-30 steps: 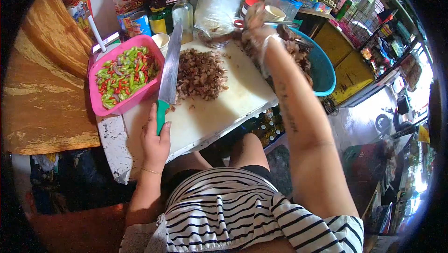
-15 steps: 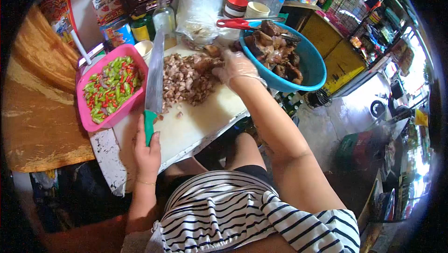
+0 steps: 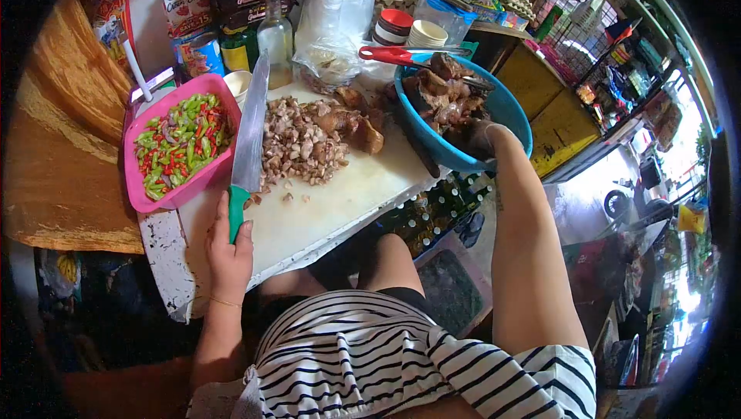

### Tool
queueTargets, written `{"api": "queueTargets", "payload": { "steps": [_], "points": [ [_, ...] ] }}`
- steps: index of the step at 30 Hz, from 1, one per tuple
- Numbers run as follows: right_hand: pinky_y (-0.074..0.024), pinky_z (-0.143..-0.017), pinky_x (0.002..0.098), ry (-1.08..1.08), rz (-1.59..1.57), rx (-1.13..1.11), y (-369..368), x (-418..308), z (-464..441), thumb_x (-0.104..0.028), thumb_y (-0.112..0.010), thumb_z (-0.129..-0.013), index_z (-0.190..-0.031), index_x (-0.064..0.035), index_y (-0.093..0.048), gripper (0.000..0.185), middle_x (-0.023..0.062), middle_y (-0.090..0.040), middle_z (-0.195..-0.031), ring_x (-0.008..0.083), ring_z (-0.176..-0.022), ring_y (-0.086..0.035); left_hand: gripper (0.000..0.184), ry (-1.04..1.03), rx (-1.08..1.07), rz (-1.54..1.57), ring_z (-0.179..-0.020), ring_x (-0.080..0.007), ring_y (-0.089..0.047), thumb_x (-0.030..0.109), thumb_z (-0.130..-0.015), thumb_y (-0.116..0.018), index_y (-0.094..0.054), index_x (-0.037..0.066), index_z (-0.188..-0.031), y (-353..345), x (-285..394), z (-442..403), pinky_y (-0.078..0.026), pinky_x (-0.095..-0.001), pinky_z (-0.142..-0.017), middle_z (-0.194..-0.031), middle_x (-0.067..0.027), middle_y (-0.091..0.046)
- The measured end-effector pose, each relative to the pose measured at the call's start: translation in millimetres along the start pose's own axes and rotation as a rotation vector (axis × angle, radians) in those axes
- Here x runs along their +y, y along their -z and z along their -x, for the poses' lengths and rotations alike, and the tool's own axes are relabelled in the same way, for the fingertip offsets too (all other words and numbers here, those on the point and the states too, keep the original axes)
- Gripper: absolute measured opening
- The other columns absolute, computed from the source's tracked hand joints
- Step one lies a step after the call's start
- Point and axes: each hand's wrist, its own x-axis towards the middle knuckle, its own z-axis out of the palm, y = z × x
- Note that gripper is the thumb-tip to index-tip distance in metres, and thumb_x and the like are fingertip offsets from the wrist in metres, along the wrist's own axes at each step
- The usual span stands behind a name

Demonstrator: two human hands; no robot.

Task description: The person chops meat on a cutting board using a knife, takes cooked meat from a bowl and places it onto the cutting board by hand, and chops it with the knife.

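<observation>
Grips knife (image 3: 248, 141) in left hand (image 3: 230, 255) at eight o'clock; dips right hand (image 3: 484, 139) into blue basin (image 3: 450, 156) at two o'clock, cannot tell finger spread

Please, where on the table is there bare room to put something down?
The widest bare patch is the near part of the board, bordered by chopped meat, knife and blue basin. A small strip is free in front of the pink tub. Behind the meat it is crowded, with bottle and plastic bag.
</observation>
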Motion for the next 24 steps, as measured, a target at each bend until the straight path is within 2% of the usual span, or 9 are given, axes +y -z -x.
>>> {"api": "queueTargets", "payload": {
  "steps": [4,8,10,13,16,19,21,22,24],
  "points": [
    [-0.05,-0.104,0.0486,-0.088,-0.02,0.112,20.4,-18.6,30.7,-0.022,-0.087,-0.069,-0.143,-0.0168,-0.057,0.08,0.014,-0.065,-0.136,0.0336,-0.12,-0.062,0.063,-0.018,0.004,0.003,-0.108,-0.0307,-0.068,0.004,-0.094,-0.065,-0.044,0.0,-0.154,-0.1,-0.1,0.0,-0.051,-0.0384,-0.097,-0.128,-0.0222,-0.068],
    [-0.0601,-0.085,0.0459,-0.215,-0.494,0.384,53.3,-12.8,59.9,-0.002,-0.077,-0.074,-0.142,-0.0129,-0.056,0.072,0.0144,-0.07,-0.123,0.0287,-0.106,-0.069,0.064,-0.046,0.004,-0.04,-0.108,-0.0308,-0.068,0.005,-0.094,-0.065,-0.044,0.002,-0.154,0.6,-7.0,-0.4,-0.051,-0.039,-0.097,-0.129,-0.0218,-0.068],
    [-0.0608,-0.079,0.0421,-0.148,-0.562,0.682,66.0,-33.8,83.5,-0.002,-0.077,-0.075,-0.142,-0.0124,-0.056,0.071,0.0136,-0.069,-0.124,0.0259,-0.105,-0.069,0.064,0.0,-0.007,-0.005,-0.109,-0.0307,-0.068,0.005,-0.094,-0.065,-0.044,0.002,-0.154,0.2,-4.0,-0.2,-0.051,-0.0391,-0.098,-0.129,-0.0216,-0.068],
    [-0.0568,-0.092,0.0355,0.013,-0.603,0.929,81.7,-68.6,106.4,-0.001,-0.077,-0.081,-0.135,-0.012,-0.06,0.057,0.0103,-0.074,-0.12,0.0235,-0.106,-0.07,0.064,0.014,-0.014,0.004,-0.11,-0.0304,-0.068,0.005,-0.094,-0.065,-0.044,0.002,-0.154,0.3,-3.9,-0.8,-0.051,-0.039,-0.098,-0.129,-0.0213,-0.068],
    [-0.0607,-0.084,0.0363,0.345,-0.81,0.918,90.3,-131.3,131.9,0.002,-0.075,-0.08,-0.14,-0.0115,-0.057,0.064,0.011,-0.069,-0.124,0.0242,-0.105,-0.068,0.064,0.025,-0.014,0.005,-0.109,-0.0302,-0.068,0.005,-0.094,-0.066,-0.044,0.002,-0.154,0.5,-0.2,-0.8,-0.051,-0.0389,-0.098,-0.127,-0.0206,-0.069],
    [-0.0614,-0.084,0.0386,0.569,-0.982,0.631,90.8,-197.2,128.9,0.007,-0.074,-0.081,-0.139,-0.013,-0.058,0.064,0.0064,-0.068,-0.123,0.0219,-0.105,-0.066,0.064,0.112,-0.033,0.03,-0.109,-0.0305,-0.068,0.004,-0.094,-0.066,-0.044,0.001,-0.154,2.1,9.3,-0.6,-0.051,-0.0386,-0.098,-0.125,-0.0197,-0.07],
    [-0.0579,-0.092,0.0341,0.659,-0.597,0.733,83.3,-237.1,111.7,0.012,-0.074,-0.076,-0.128,-0.0099,-0.064,0.057,0.0076,-0.073,-0.115,0.018,-0.102,-0.068,0.064,0.014,-0.005,0.048,-0.11,-0.0311,-0.069,0.005,-0.093,-0.066,-0.044,0.001,-0.153,1.0,7.7,-0.8,-0.051,-0.0387,-0.098,-0.124,-0.0198,-0.07],
    [-0.0582,-0.086,0.0319,0.734,-0.414,0.769,74.3,-250.3,87.0,0.001,-0.072,-0.085,-0.126,-0.0097,-0.066,0.042,0.007,-0.075,-0.105,0.0192,-0.092,-0.069,0.064,-0.005,-0.001,0.049,-0.11,-0.0321,-0.069,0.004,-0.093,-0.066,-0.044,0.001,-0.153,0.4,5.3,-0.5,-0.051,-0.0396,-0.098,-0.124,-0.0204,-0.07],
    [-0.0558,-0.091,0.0345,0.816,-0.188,0.676,55.9,-250.4,-26.2,0.0,-0.073,-0.083,-0.129,-0.0067,-0.064,0.048,0.009,-0.073,-0.108,0.0187,-0.104,-0.066,0.065,-0.045,0.007,0.052,-0.112,-0.0341,-0.069,0.003,-0.092,-0.066,-0.044,0.0,-0.153,-1.3,0.3,-0.2,-0.051,-0.0413,-0.1,-0.124,-0.0214,-0.07]
  ]
}}
